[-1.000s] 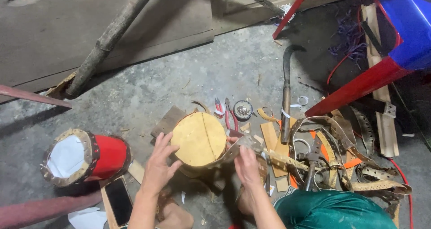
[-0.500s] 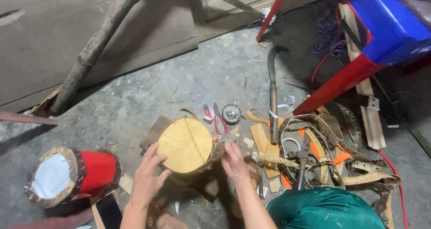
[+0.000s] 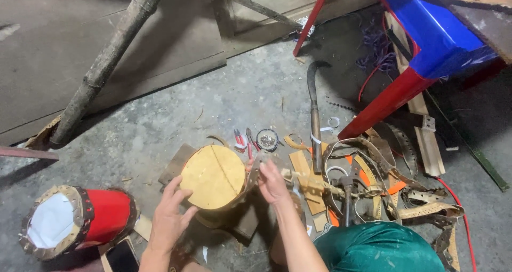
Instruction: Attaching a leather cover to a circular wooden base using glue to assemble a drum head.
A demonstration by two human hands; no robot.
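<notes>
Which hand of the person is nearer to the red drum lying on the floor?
Left. The left hand rests on the tan drum's near left edge, just right of the red drum. The right hand is on the tan drum's far side.

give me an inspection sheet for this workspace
surface: grey concrete floor, scraps strewn on it
job's things: tan round drum between both hands
clutter: red drum lying on its side, hammer, leather straps, curved blade, pliers, phone
grippers: left hand against drum's side, fingers spread; right hand pinching a strip at its rim
cables: red wire
surroundings: blue and red stool, wooden pole
</notes>
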